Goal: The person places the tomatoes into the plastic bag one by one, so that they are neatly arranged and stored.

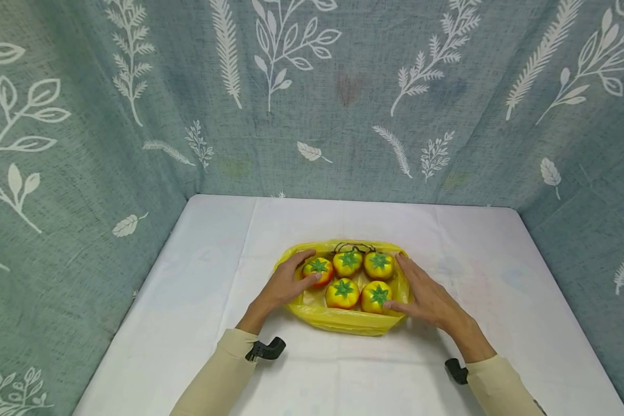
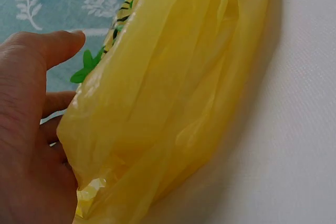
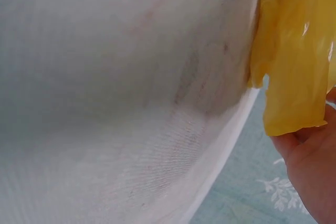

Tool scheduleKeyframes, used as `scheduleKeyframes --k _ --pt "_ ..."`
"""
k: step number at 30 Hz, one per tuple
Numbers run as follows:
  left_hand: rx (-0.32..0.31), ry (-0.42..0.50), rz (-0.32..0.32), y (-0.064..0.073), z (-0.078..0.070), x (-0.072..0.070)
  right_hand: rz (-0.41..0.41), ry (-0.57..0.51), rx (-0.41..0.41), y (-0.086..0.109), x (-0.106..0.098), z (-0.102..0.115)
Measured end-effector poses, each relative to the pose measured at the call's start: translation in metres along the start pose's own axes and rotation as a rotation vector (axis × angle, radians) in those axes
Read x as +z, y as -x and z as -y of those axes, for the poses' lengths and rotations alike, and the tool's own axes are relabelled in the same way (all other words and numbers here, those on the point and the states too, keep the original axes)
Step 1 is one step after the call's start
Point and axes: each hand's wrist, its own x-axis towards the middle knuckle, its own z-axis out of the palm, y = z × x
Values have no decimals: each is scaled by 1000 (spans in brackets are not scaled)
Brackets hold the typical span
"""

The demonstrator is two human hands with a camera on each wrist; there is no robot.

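A yellow plastic bag lies spread open on the white table, its rim turned down around several yellow-red fruits with green star-shaped tops. My left hand is at the bag's left end, thumb over the leftmost fruit. In the left wrist view that hand's fingers go partly out of sight behind the bag's side. At the right end, my right hand rests with extended fingers along the rim, its thumb by the front right fruit. The right wrist view shows the bag's edge over that hand's fingers.
A white cloth covers the table, with bare cloth on both sides of the bag. Grey-green curtains with white leaf prints stand behind and at the sides. Black wrist mounts sit by both cuffs.
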Motion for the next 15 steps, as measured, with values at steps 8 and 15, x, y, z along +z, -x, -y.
scheduleKeyframes --k 8,15 --pt "36 -12 -17 1 -7 -6 -2 -5 16 1 -7 5" --pt "67 -13 -20 1 -11 -10 -5 4 28 2 -10 6"
